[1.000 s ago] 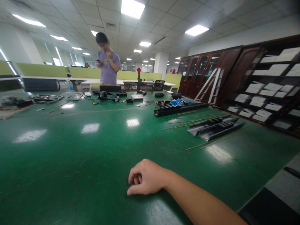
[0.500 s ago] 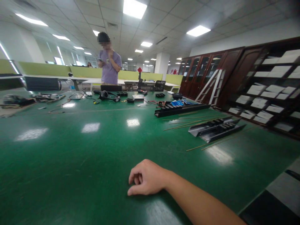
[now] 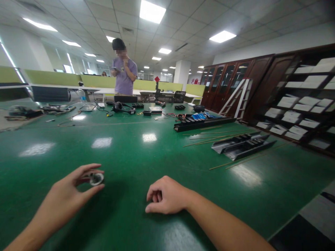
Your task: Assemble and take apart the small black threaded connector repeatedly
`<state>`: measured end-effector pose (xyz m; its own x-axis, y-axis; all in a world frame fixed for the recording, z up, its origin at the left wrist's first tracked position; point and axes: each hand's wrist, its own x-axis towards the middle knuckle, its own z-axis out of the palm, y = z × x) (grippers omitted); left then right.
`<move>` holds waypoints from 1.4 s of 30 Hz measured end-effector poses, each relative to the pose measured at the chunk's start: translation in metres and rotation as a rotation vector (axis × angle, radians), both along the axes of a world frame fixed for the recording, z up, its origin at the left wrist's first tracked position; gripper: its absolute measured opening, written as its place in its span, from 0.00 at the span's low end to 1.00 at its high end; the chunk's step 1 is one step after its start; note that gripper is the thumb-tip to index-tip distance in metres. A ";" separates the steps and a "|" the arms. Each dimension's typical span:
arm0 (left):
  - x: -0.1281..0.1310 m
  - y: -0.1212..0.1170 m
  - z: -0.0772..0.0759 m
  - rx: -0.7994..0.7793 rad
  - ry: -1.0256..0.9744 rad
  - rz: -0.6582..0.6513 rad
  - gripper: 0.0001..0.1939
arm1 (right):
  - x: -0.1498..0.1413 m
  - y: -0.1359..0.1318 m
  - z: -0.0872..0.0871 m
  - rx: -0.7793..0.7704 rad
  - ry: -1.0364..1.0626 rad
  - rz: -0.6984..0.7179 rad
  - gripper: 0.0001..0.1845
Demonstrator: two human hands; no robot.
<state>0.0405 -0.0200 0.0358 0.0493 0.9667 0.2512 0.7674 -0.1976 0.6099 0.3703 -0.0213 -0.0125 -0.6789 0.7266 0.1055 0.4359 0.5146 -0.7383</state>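
Observation:
My left hand point(image 3: 69, 195) is raised a little above the green table point(image 3: 125, 153) at the lower left and pinches a small round metal ring-like part point(image 3: 96, 179) between thumb and fingers. Near the front middle of the table rests my right hand point(image 3: 164, 196), its fingers curled under into a loose fist. Nothing shows inside that fist. The two hands are about a hand's width apart.
Long black trays point(image 3: 242, 144) point(image 3: 202, 122) and thin wooden sticks point(image 3: 209, 140) lie at the right. Cables, headphones point(image 3: 119, 106) and small boxes sit along the far edge, where a person in a purple shirt point(image 3: 123, 75) stands. Dark wooden cabinets point(image 3: 288, 94) and a ladder point(image 3: 234, 96) line the right wall.
My left hand has come into view from the lower left, holding the small round part. My right hand stays curled on the table in about the same spot.

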 end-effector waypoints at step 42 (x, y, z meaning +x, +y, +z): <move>0.087 -0.035 -0.049 -0.071 0.055 -0.441 0.23 | -0.004 -0.006 0.003 0.082 0.014 -0.004 0.25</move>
<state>0.1277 -0.0549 -0.0129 0.4722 0.8649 0.1701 0.6508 -0.4722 0.5946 0.3668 -0.0273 -0.0093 -0.6741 0.7178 0.1743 0.4282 0.5720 -0.6996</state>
